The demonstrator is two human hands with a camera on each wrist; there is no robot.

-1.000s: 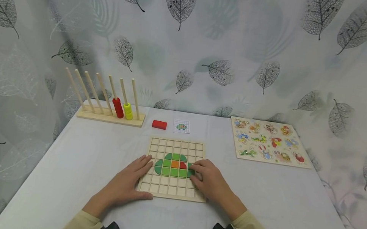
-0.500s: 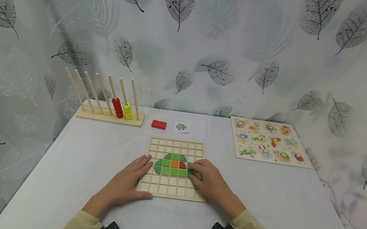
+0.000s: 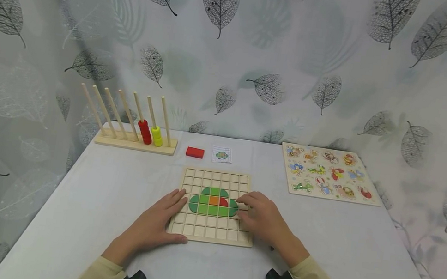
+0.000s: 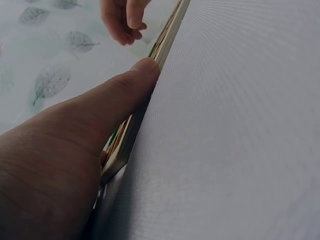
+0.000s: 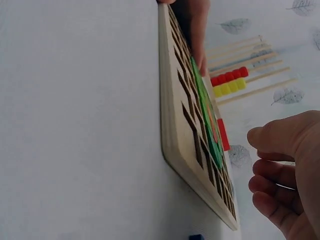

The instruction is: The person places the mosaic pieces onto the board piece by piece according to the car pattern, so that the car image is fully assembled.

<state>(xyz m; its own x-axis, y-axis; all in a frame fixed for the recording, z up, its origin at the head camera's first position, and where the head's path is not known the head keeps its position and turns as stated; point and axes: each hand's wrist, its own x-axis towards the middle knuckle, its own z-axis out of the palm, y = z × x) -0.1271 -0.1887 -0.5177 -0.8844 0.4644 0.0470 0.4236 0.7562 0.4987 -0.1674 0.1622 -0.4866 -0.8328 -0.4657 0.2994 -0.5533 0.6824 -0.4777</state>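
Observation:
A wooden grid board [image 3: 210, 233] lies flat in the middle of the table. Green tiles [image 3: 202, 208], an orange square tile [image 3: 213, 200] and a red tile [image 3: 223, 202] sit in its cells. My left hand [image 3: 157, 217] steadies the board's left side with extended fingers, its thumb along the front edge. By the right edge hovers my right hand [image 3: 266, 219], fingers loosely bent and nothing between them. Just left of those fingertips are rounded dark green tiles [image 3: 233, 211]. In the right wrist view, the right hand [image 5: 285, 165] is apart from the board.
Behind the board lie a red block [image 3: 195, 152] and a small picture card [image 3: 221, 154]. At the back left stands a wooden peg rack [image 3: 136, 145] with red and yellow beads. An insect puzzle board [image 3: 330, 173] lies at the back right.
My right hand has let go of the dark green tiles at the right end and drawn back to the right, uncovering them. The left hand stays at the board's left side.

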